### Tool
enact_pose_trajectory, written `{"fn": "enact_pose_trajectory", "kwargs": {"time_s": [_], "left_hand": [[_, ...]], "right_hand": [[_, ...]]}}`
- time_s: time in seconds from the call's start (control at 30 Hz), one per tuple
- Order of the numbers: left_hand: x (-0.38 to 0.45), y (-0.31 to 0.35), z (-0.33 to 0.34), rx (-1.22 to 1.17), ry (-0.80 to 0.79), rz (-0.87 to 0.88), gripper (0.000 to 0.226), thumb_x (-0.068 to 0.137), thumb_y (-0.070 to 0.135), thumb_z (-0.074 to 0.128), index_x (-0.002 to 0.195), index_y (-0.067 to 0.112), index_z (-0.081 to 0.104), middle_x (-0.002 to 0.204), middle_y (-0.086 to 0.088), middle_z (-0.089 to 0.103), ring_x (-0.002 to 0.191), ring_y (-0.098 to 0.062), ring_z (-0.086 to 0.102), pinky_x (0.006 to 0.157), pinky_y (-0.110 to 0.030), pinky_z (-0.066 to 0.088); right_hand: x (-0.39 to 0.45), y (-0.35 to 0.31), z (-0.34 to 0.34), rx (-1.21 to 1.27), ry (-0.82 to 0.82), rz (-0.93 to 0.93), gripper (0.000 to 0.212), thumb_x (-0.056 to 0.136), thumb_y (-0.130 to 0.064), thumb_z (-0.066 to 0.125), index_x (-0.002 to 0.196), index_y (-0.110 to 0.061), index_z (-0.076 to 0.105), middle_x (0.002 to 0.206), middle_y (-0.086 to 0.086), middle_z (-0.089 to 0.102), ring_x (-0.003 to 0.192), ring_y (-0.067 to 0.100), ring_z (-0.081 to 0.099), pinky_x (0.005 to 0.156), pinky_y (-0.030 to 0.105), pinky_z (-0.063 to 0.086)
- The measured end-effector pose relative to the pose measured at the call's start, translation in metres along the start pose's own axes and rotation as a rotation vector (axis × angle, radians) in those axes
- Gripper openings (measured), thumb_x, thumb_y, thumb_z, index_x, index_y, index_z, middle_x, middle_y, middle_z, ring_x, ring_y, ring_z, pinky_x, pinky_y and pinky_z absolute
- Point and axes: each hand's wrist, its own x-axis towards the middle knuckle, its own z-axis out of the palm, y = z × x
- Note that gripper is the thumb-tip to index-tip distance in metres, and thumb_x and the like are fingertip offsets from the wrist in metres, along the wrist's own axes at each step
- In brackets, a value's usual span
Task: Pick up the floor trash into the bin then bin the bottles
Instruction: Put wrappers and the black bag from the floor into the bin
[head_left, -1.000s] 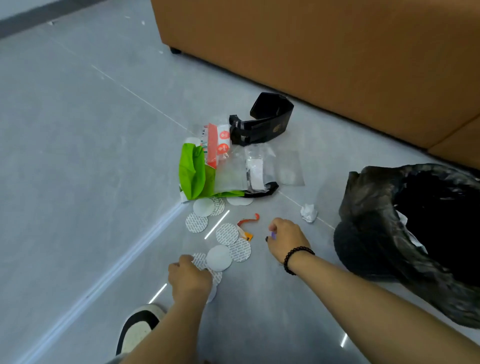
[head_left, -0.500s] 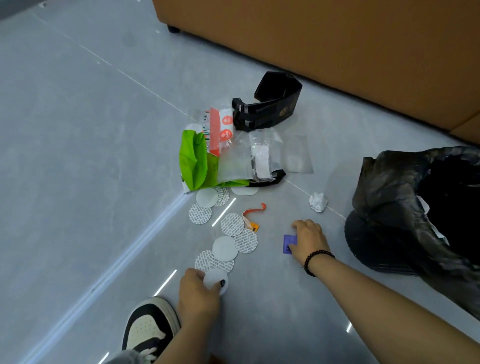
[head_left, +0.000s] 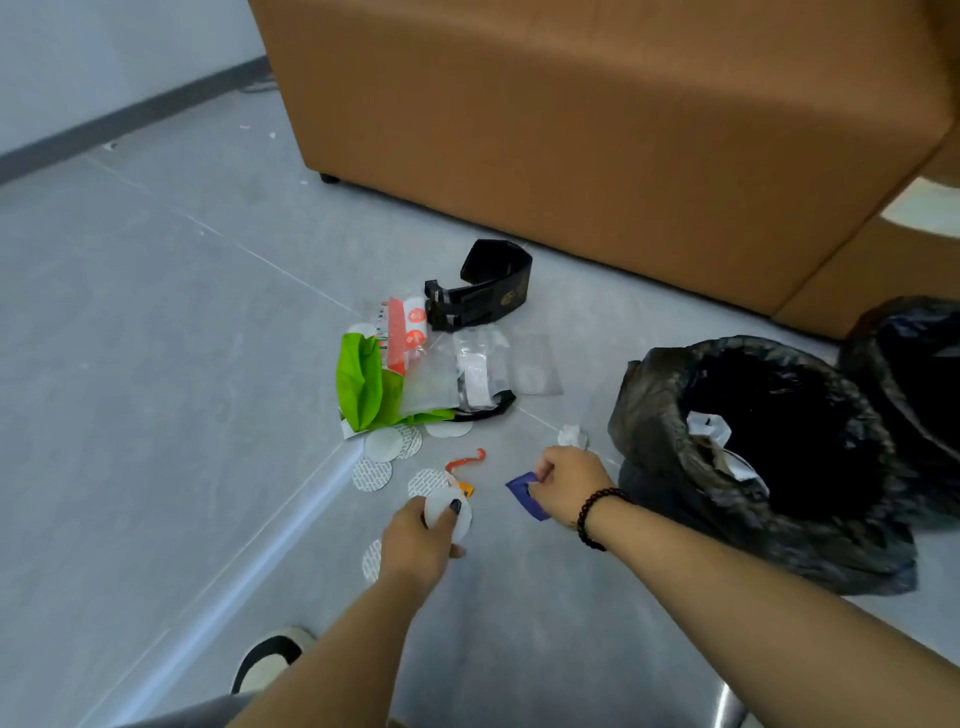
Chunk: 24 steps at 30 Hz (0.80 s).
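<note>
Trash lies scattered on the grey floor in our head view, in front of a brown sofa. Our left hand pinches a white round disc between thumb and curled fingers, held just above the floor, and more round discs lie on the floor just beyond and beside it. Our right hand, with a dark bead bracelet at the wrist, pinches a small purple wrapper at its edge. Between the two hands, a little farther out, we see an orange plastic strip. A crumpled white paper ball sits just beyond the right hand. Farther out lies a heap with a green bag, clear plastic packets and a red-and-white wrapper, and behind it a black folded box. To the right stands the bin, lined with a black bag, near the right hand, with white scraps inside. A black-and-white shoe shows at the lower edge.
</note>
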Motion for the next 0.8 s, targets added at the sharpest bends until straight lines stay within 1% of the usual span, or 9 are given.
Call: {"fn": "enact_pose_trajectory", "kwargs": {"time_s": [0.1,0.17,0.23,0.3,0.4,0.57,0.63,0.7,0.8], "left_hand": [[-0.010,0.034,0.001,-0.059,-0.018,0.085,0.015,0.095,0.026,0.054,0.100,0.012,0.058,0.095,-0.009,0.068,0.049,-0.005,0.065,0.043,-0.016,0.040],[-0.021,0.056,0.003,-0.143,-0.036,0.120,0.011,0.094,0.022,0.055,0.099,0.013,0.060,0.098,-0.007,0.068,0.052,-0.009,0.067,0.054,-0.024,0.051],[-0.033,0.077,0.007,-0.234,-0.062,0.139,0.005,0.094,0.016,0.055,0.093,0.019,0.059,0.096,-0.005,0.067,0.055,-0.013,0.069,0.064,-0.034,0.054],[-0.046,0.094,0.014,-0.289,-0.115,0.153,0.010,0.094,0.013,0.055,0.100,0.020,0.058,0.099,-0.004,0.065,0.059,-0.013,0.069,0.057,-0.027,0.046],[-0.071,0.113,0.025,-0.276,-0.204,0.196,0.023,0.093,0.014,0.057,0.115,0.017,0.055,0.108,-0.004,0.065,0.070,-0.014,0.071,0.061,-0.023,0.045],[-0.106,0.118,0.036,-0.335,-0.270,0.224,0.022,0.090,0.012,0.062,0.110,0.013,0.054,0.102,-0.004,0.069,0.062,-0.007,0.069,0.057,-0.019,0.044],[-0.110,0.115,0.037,-0.349,-0.274,0.217,0.025,0.090,0.012,0.063,0.114,0.014,0.054,0.104,-0.007,0.070,0.063,-0.007,0.069,0.059,-0.020,0.043],[-0.110,0.115,0.036,-0.351,-0.280,0.211,0.028,0.090,0.012,0.062,0.117,0.015,0.054,0.104,-0.007,0.070,0.067,-0.007,0.070,0.061,-0.021,0.044],[-0.108,0.117,0.035,-0.335,-0.306,0.225,0.032,0.091,0.011,0.061,0.121,0.019,0.054,0.101,-0.007,0.071,0.073,-0.008,0.069,0.063,-0.021,0.045]], "right_hand": [[-0.021,-0.019,-0.052,0.005,0.051,-0.117,0.013,0.083,-0.013,0.060,0.075,-0.021,0.055,0.086,0.003,0.061,0.084,0.018,0.057,0.075,0.025,0.049],[-0.040,-0.029,-0.093,-0.022,0.118,-0.196,0.011,0.082,-0.013,0.062,0.075,-0.019,0.057,0.081,-0.001,0.057,0.080,0.015,0.055,0.072,0.023,0.047],[-0.060,-0.033,-0.135,-0.069,0.192,-0.249,0.008,0.082,-0.013,0.063,0.076,-0.018,0.059,0.078,-0.003,0.056,0.079,0.014,0.054,0.072,0.022,0.044],[-0.077,-0.027,-0.172,-0.111,0.253,-0.256,0.007,0.082,-0.014,0.064,0.077,-0.016,0.059,0.077,-0.004,0.055,0.078,0.013,0.053,0.071,0.022,0.043],[-0.091,0.004,-0.207,-0.172,0.322,-0.186,0.010,0.082,-0.016,0.064,0.074,-0.015,0.057,0.072,-0.006,0.054,0.079,0.016,0.055,0.072,0.026,0.046],[-0.087,0.064,-0.209,-0.349,0.260,0.071,0.014,0.087,-0.013,0.058,0.073,-0.013,0.056,0.093,0.011,0.069,0.085,0.024,0.063,0.074,0.035,0.053],[-0.086,0.077,-0.200,-0.338,0.225,0.122,0.005,0.088,-0.017,0.059,0.087,-0.012,0.062,0.097,0.010,0.069,0.088,0.023,0.063,0.078,0.036,0.055],[-0.082,0.076,-0.194,-0.278,0.265,0.117,0.013,0.089,-0.024,0.060,0.099,-0.015,0.062,0.096,0.004,0.067,0.088,0.020,0.062,0.079,0.034,0.054],[-0.081,0.047,-0.185,0.005,0.326,0.019,0.011,0.088,-0.022,0.061,0.089,-0.013,0.066,0.084,0.001,0.068,0.081,0.018,0.064,0.074,0.029,0.053]]}}
